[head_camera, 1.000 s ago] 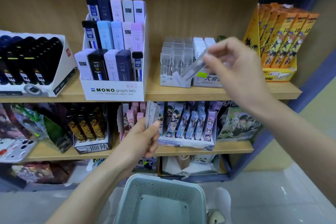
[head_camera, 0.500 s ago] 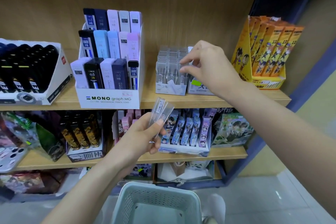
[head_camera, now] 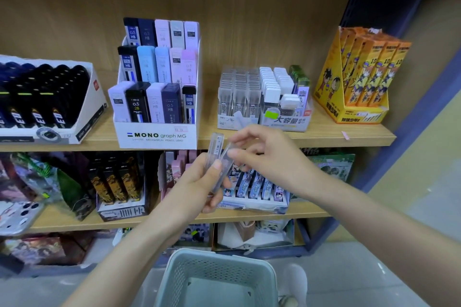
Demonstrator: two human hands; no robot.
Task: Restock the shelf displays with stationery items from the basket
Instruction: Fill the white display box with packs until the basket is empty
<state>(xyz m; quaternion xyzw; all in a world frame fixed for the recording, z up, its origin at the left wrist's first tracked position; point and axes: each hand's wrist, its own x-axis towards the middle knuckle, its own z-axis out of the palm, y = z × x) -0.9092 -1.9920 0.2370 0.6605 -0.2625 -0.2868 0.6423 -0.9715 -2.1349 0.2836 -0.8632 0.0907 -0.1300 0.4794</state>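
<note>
Left grip (head_camera: pixel 199 182): was wrapped round two clear slim plastic lead cases (head_camera: pixel 216 143), held up in front of the wooden shelf (head_camera: pixel 324 134).
Right grip (head_camera: pixel 269 154): pinched the right-hand case's top end.
Down below: pale green perforated plastic basket (head_camera: pixel 174 266), near, under both hands.

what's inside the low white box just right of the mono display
Rows of clear lead cases standing upright, three across. The front wall of the white box hides their lower ends, and the front rows cover most of those behind.
</note>
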